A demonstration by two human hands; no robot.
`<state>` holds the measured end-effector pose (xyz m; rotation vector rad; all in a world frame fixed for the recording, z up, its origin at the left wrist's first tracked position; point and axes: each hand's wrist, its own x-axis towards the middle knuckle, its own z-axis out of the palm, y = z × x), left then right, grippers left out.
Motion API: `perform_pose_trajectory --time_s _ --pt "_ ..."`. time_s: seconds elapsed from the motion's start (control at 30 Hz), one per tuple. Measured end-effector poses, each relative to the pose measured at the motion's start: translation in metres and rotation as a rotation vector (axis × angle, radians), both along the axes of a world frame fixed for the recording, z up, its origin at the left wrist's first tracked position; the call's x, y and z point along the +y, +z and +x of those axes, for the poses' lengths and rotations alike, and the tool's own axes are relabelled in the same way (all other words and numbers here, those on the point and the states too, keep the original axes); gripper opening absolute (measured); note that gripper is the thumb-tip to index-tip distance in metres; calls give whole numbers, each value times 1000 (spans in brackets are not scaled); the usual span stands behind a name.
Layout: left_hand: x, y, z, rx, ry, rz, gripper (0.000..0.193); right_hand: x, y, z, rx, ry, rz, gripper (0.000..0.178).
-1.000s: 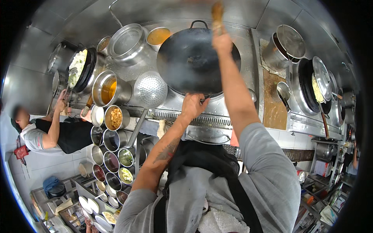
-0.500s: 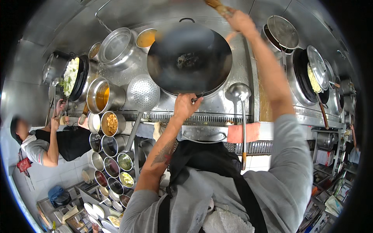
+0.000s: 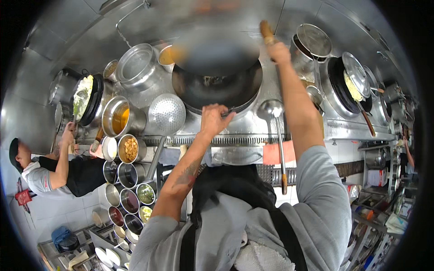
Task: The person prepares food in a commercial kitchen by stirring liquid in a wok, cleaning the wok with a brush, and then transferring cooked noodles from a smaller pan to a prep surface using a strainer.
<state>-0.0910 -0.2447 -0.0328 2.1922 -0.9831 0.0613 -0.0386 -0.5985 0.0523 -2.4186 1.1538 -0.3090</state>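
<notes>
A large dark wok [image 3: 199,92] sits on the steel range in front of me; a dark blur hides its far part. At its near rim my left hand [image 3: 215,118] is closed on the small handle, with the thumb to the right. Beyond the wok's right side, my raised right hand [image 3: 279,53] is closed round a tan bamboo-like wok brush [image 3: 266,30], whose end points away from me. A perforated skimmer [image 3: 167,114] rests left of the wok. To its right lies a steel ladle [image 3: 271,109] with its handle toward me.
At the left are a pot of amber liquid [image 3: 118,121], a bowl of brown pieces [image 3: 131,150] and several ingredient tins. A lidded pan [image 3: 355,74] and a strainer [image 3: 314,40] stand at the right. A co-worker [image 3: 54,169] handles another wok at far left.
My right hand has come nearer with the brush, which now points more straight away from me. My left hand stays at the wok's near rim. The whole view has shifted slightly.
</notes>
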Motion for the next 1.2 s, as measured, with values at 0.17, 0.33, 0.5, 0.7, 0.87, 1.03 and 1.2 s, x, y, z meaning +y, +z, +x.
perform_pose_trajectory --time_s 0.17,0.33,0.5,0.7,0.87,1.03,1.2 --pt "23 -11 -6 -51 69 -149 28 26 -8 -121 -463 -9 267 59" --pt "23 -43 -23 -33 -53 -70 25 128 -44 -255 -502 -56 877 66" --pt "24 -52 -16 -94 72 -167 19 187 -28 -254 -532 -9 877 66" --pt "12 -55 -20 34 136 -302 21 230 45 -164 -452 504 628 62" --pt "8 -64 -17 -45 117 -314 19 253 31 -73 -131 690 78 46" --pt "14 -63 -14 -24 178 -362 22 153 21 -44 722 821 -158 55" --pt "7 -52 -9 31 119 -186 29 45 51 36 228 286 -521 54"
